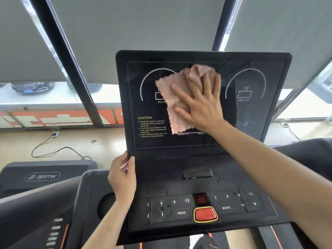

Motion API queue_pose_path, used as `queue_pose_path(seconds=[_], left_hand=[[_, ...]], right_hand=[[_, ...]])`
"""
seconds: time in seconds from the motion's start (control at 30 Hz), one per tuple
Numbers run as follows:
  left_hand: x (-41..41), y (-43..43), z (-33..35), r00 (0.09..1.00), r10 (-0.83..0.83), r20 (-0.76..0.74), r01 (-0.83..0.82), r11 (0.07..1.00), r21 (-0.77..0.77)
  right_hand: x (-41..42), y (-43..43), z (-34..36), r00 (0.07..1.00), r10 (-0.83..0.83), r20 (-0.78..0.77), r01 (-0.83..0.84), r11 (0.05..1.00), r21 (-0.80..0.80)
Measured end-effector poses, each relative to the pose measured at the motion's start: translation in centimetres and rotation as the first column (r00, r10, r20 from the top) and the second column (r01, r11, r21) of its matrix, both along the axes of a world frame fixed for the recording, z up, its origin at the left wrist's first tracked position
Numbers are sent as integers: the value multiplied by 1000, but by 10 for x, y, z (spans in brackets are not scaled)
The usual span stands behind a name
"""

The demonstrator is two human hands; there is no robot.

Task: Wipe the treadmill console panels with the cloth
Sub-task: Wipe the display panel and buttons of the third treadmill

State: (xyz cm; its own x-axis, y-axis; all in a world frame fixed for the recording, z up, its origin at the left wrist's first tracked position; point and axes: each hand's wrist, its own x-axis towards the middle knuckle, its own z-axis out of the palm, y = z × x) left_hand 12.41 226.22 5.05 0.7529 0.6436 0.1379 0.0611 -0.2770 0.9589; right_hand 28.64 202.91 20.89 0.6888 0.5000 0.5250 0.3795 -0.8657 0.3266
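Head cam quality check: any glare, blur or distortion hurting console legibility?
Head view: wide-angle bending bows the window frames; bright daylight under the blinds blows out the outside. The console display stays dark, its CAUTION text readable and the small labels near the cloth soft. The right hand is sharp. Droplets speckle the button panel.

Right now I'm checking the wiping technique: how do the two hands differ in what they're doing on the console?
The right hand lies flat with fingers spread, pressing the pink cloth against the upright display panel; the left hand holds no cloth. The left hand curls around the panel's lower left edge, thumb in front, while the right sits higher, mid-screen. Both are bare and touch the same panel.
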Motion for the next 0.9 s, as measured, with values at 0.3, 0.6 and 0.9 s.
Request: queue_pose_path(seconds=[0.3, 0.6, 0.9], left_hand=[[-2, -1, 11, 997, 15, -74, -11, 998, 58], [-7, -57, 1, 911, -404, 79, 247, 691, 680], [-1, -86, -17, 920, -377, -111, 294, 473, 831]], right_hand=[[7, -8, 21, 986, -165, -24, 165, 958, 235], [-62, -50, -111, 977, -101, -186, 109, 993, 38], [-49, -64, -92, 972, -121, -201, 135, 989, 54]])
